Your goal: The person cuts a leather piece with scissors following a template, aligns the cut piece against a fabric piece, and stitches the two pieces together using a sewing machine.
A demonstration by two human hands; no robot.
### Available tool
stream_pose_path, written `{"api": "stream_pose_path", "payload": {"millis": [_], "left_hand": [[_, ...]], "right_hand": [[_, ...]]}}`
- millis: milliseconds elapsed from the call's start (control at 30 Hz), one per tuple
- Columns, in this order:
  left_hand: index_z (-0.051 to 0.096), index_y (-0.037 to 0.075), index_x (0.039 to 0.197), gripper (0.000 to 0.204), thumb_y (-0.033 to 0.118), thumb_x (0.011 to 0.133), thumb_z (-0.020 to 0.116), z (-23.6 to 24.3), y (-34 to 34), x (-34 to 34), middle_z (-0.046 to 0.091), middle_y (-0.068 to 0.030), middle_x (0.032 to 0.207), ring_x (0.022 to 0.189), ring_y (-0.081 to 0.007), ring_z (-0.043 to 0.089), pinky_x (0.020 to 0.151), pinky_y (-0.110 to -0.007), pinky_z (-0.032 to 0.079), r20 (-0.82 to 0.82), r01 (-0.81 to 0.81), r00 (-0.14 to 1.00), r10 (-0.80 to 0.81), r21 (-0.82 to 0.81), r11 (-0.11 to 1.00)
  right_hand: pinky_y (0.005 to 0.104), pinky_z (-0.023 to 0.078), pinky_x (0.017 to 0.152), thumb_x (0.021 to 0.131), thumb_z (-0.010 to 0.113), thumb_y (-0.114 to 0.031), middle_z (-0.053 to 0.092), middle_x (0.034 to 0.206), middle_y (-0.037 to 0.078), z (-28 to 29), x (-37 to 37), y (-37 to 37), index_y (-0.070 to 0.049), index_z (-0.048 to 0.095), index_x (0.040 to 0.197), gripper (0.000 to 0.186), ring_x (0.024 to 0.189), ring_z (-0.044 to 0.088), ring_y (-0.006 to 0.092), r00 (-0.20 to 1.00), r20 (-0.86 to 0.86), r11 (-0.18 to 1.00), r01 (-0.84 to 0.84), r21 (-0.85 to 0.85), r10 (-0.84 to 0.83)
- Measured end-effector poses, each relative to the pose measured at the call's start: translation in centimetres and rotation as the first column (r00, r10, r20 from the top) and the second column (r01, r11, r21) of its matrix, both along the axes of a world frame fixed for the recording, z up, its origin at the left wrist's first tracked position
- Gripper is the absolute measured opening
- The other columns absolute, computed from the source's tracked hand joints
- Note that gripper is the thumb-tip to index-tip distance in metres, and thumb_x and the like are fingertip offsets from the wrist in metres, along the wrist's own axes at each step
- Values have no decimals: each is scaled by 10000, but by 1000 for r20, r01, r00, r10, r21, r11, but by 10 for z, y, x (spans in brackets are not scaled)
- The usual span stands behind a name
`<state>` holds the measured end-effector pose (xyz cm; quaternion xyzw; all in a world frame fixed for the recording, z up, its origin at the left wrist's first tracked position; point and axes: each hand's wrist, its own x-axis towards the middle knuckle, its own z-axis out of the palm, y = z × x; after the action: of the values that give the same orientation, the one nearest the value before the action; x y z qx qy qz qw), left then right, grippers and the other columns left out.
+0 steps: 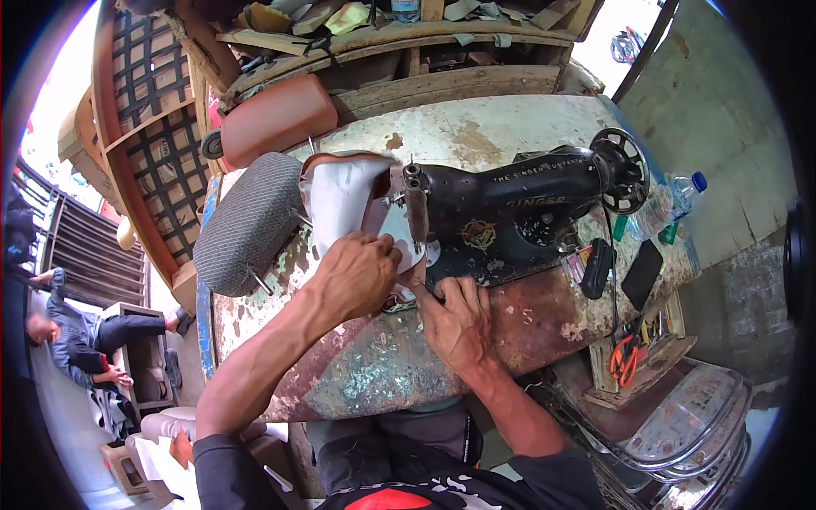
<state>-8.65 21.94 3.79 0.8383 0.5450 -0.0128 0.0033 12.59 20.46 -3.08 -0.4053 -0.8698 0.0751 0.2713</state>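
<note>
A black sewing machine [510, 204] stands on the worn, paint-flaked table [365, 365]. At its needle end is a vinyl cover [338, 191], whitish on its showing side with brown along its edges. My left hand [359, 274] is closed on the near part of the cover, fingers curled in. My right hand [459, 321] rests by the machine's base, with thumb and fingers closed at the brown edge near the needle. The needle tip and the spot under the presser foot are hidden. A grey mesh-covered headrest [251, 225] with metal posts lies left of the cover.
A reddish-brown headrest [276, 119] lies behind the grey one. Right of the machine are a plastic bottle [663, 204], a black case [598, 268] and a dark phone-like slab [642, 274]. An open drawer holds orange-handled scissors [627, 361]. Another person [85, 336] sits far left.
</note>
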Motion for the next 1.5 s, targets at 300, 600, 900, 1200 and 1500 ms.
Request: {"api": "stream_pose_path", "payload": {"millis": [300, 600, 900, 1200, 1500], "left_hand": [[709, 140, 1277, 606, 269, 709, 873, -8, 8, -11, 662, -59, 1347, 1168, -285, 656, 927, -428, 547, -45, -50, 998, 44, -145, 988], [721, 231, 1223, 525, 250, 703, 793, -24, 7, -18, 711, 52, 1248, 1207, -173, 610, 1131, -420, 358, -56, 158, 987, -150, 180, 971], [768, 189, 1086, 274, 153, 846, 643, -16, 1, 9, 662, 23, 1078, 1131, -170, 574, 1105, -431, 372, -8, 94, 996, -93, 45, 995], [771, 184, 1145, 345, 173, 817, 664, -19, -4, 11, 653, 16, 1103, 1126, -208, 567, 1106, -447, 366, -13, 78, 997, -78, 46, 996], [771, 135, 1120, 306, 158, 841, 647, -31, -5, 20, 667, -17, 1071, 1134, -225, 578, 1097, -477, 369, 3, -4, 1000, 4, 103, 995]], "right_hand": [[423, 423, 794, 855, 707, -136, 515, 907, 32, 5, 1, 0, -181, 771, 1209, 362, 945, 519, 249, 1000, -9, 1000, -19, -18, 19], [417, 408, 789, 869, 694, -138, 506, 884, 27, 5, 1, 0, -176, 756, 1253, 392, 925, 507, 246, 999, -4, 999, -42, 4, 42], [421, 407, 787, 855, 710, -137, 504, 876, 27, 0, 3, 1, -160, 772, 1162, 313, 927, 510, 249, 999, 32, 999, -35, -8, 35], [431, 408, 792, 846, 709, -133, 524, 900, 31, -2, 1, -1, -138, 772, 1098, 260, 941, 515, 255, 1000, -8, 1000, -18, 15, 18], [435, 428, 803, 851, 685, -143, 540, 941, 60, -2, -3, -2, -84, 765, 1101, 268, 971, 520, 276, 999, 22, 999, 27, 23, -28]]}}
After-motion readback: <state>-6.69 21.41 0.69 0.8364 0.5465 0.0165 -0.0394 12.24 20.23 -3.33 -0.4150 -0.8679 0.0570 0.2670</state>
